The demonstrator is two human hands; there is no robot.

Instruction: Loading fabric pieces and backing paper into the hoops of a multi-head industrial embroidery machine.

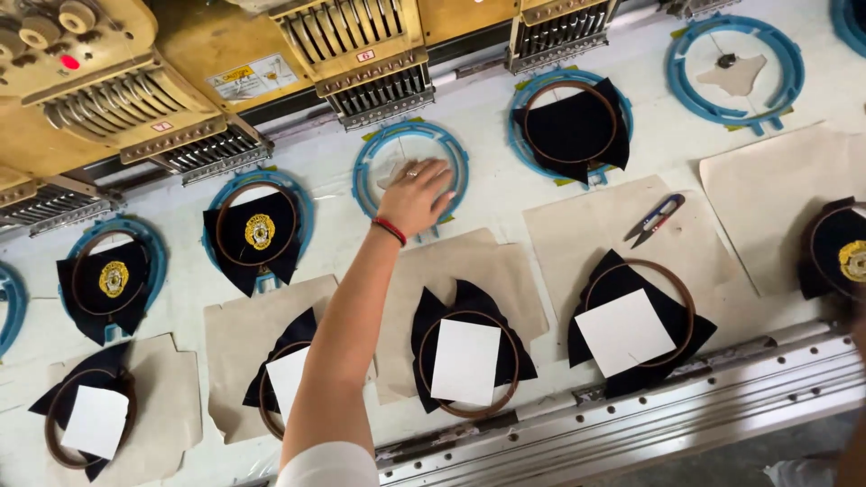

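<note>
White machine bed: left hand [417,197] flat on round blue hoop frame [410,168].

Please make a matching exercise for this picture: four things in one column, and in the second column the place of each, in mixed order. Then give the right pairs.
Things
1. hand
2. snips
3. white square
4. gold badge

Places
A. on dark cloth in a blue frame under a machine head
B. on a tan sheet, beside a brown hoop
C. on the empty blue frame
D. on dark cloth inside a brown hoop

Pairs: 1-C, 2-B, 3-D, 4-A
</note>
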